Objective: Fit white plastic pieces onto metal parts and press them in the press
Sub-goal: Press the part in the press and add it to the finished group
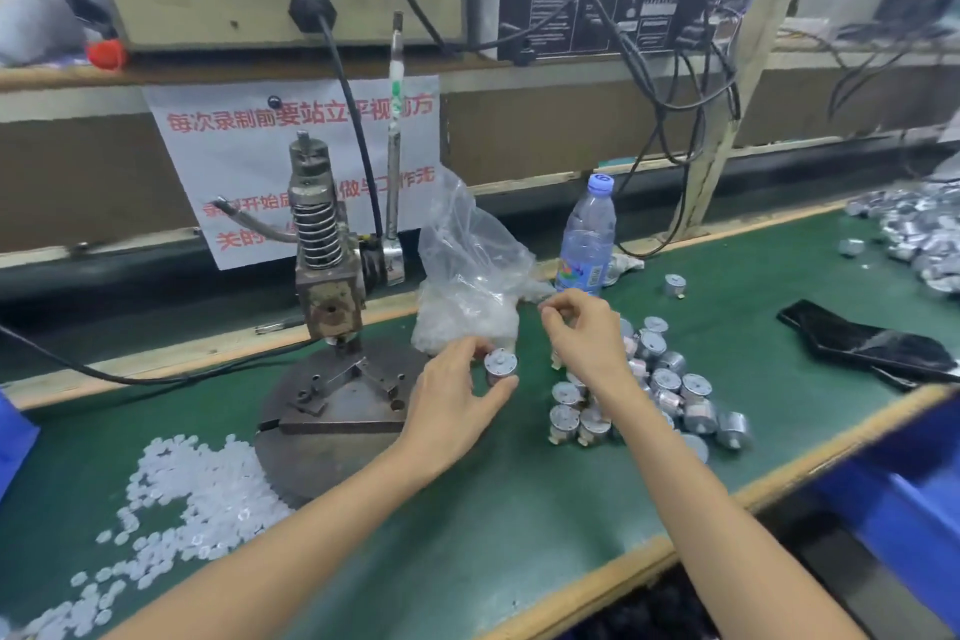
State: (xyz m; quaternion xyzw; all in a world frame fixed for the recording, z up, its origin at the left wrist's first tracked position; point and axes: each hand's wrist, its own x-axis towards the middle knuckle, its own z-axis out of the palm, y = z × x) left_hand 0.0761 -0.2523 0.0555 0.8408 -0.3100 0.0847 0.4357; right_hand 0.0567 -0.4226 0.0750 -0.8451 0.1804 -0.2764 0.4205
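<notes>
A scatter of white plastic pieces (176, 499), too many and too blurred to count, lay on the green surface (519, 509) at eight o'clock from the one press (324, 276) and ran off the lower left edge. At three o'clock from the press base, the left hand (454, 400) gripped one metal part (501, 366) between thumb and curled fingers. At two o'clock from that part, the right hand (584, 327) pinched thumb to forefinger. Whether it held anything could not be made out. Its wrist partly hid a heap of metal parts (670, 400), over a dozen showing.
</notes>
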